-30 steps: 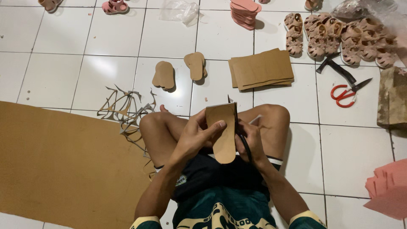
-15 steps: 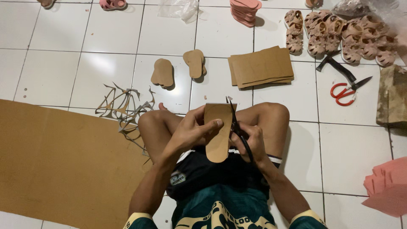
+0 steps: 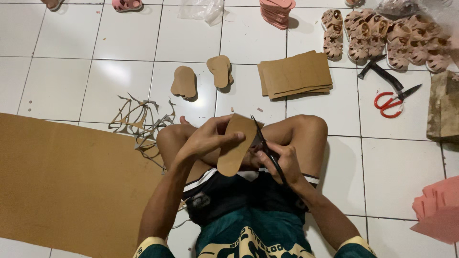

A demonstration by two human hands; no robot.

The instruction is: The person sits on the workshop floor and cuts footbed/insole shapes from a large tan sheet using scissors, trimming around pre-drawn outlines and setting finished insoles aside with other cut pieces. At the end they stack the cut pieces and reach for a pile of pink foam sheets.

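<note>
I sit cross-legged on a white tiled floor. My left hand (image 3: 206, 140) grips a brown cardboard piece (image 3: 235, 152) shaped like a shoe sole, held over my lap. My right hand (image 3: 282, 161) is closed on dark scissors (image 3: 264, 145), whose blades meet the right edge of the sole piece near its top. Both hands are close together above my knees.
Two cut sole shapes (image 3: 184, 82) (image 3: 220, 70) lie ahead, beside a stack of cardboard rectangles (image 3: 295, 75). Curly offcuts (image 3: 138, 117) lie left of my knee. A large cardboard sheet (image 3: 62, 177) lies left. Red-handled scissors (image 3: 393, 101), a hammer (image 3: 380, 72), tan sandals (image 3: 382, 38), pink sheets (image 3: 440, 210).
The cardboard piece has lost its square top corners and now has a rounded sole outline. My left hand has turned the piece while the scissors moved along its edge.
</note>
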